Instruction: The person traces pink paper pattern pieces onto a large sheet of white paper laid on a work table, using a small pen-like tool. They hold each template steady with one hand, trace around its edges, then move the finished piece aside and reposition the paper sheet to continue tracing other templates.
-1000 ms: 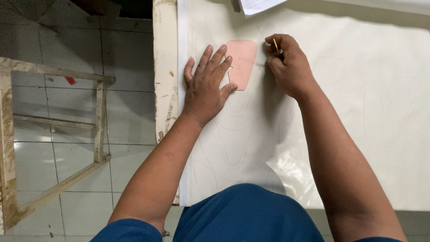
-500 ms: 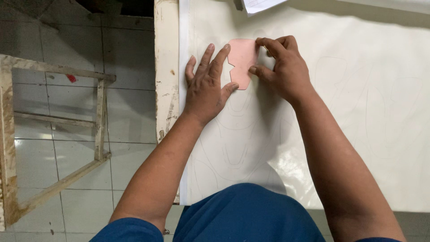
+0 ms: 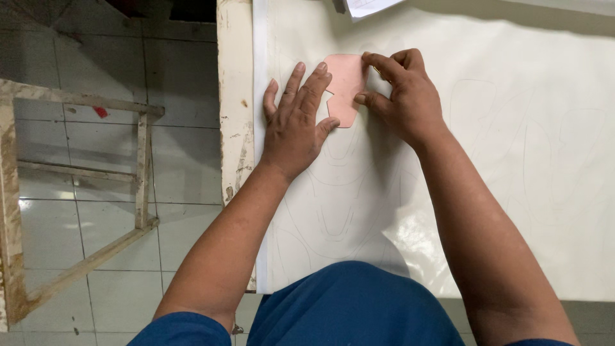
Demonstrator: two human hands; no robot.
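Observation:
A small pink template with notched sides lies on a large white sheet covered in faint traced outlines. My left hand rests flat on the sheet with spread fingers, and the tips of two of them press on the template's left edge. My right hand is at the template's right edge, with thumb and forefinger pinching that edge. No pencil shows in the right hand in the head view.
The sheet lies on a table with a worn, paint-chipped wooden edge on the left. Beyond it is a tiled floor with a rough wooden frame. A corner of white paper sits at the top.
One second ago my right hand held a pencil beside the template. It has since moved onto the template's right edge and pinched it. The left hand stays flat.

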